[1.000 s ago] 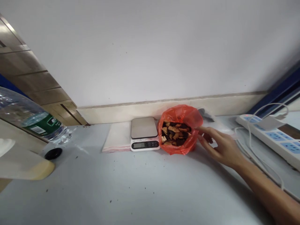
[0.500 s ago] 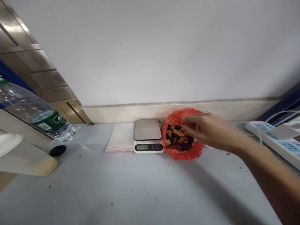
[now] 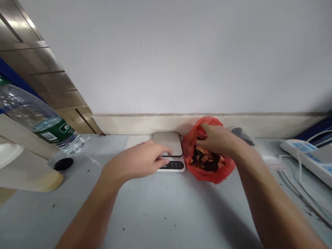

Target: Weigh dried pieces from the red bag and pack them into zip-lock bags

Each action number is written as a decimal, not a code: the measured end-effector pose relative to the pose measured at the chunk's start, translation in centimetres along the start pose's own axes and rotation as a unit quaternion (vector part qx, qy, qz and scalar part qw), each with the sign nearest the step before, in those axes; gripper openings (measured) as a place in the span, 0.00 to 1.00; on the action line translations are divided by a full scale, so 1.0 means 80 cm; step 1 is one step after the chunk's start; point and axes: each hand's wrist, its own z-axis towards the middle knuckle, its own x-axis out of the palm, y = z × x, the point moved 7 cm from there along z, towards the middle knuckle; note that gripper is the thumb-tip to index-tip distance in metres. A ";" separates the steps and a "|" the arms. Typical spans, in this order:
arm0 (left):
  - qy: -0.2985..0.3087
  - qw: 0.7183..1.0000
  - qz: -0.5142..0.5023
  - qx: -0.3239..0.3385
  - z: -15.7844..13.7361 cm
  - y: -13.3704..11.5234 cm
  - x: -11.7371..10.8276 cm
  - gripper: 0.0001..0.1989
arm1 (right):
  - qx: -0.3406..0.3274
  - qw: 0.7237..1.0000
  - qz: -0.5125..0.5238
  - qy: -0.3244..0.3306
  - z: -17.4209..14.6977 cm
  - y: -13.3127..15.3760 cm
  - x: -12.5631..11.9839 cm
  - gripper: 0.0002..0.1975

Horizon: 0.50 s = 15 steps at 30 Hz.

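My left hand (image 3: 145, 159) hovers over the front of a white digital kitchen scale (image 3: 178, 165), thumb and forefinger apart and nothing between them. It hides part of the scale's display and metal plate. At the scale's right stands a red plastic bag (image 3: 214, 177), its top rolled open, holding dark brown and tan dried pieces (image 3: 207, 159). My right hand (image 3: 216, 138) reaches into the bag at its far side. Thumb and forefinger look parted, with no piece visible in them; the other fingers are hidden.
White zip bags (image 3: 133, 141) lie left of the scale, partly behind my left hand. At the left are a tilted water bottle (image 3: 55, 131), a black lid (image 3: 63, 164) and a whitish container (image 3: 31, 173). A white power strip (image 3: 308, 155) with cables lies right; the wall (image 3: 166, 69) rises behind.
My left hand has come into view over the scale. My right hand has moved deeper into the red bag, whose opening now looks more pulled up at the back. The view has shifted slightly.
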 end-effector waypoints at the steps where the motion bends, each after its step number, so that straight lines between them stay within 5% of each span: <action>1: 0.005 1.000 0.009 -0.019 0.006 -0.002 -0.002 0.20 | 0.005 1.000 -0.001 0.024 0.001 0.001 0.005 0.07; 7: 0.052 0.998 0.004 -0.038 0.015 -0.007 0.002 0.26 | -0.013 0.989 -0.001 0.146 0.005 0.014 0.033 0.09; 15: 0.059 0.997 0.031 -0.046 0.017 -0.003 0.005 0.29 | 0.011 0.991 -0.051 0.127 0.018 0.003 0.046 0.19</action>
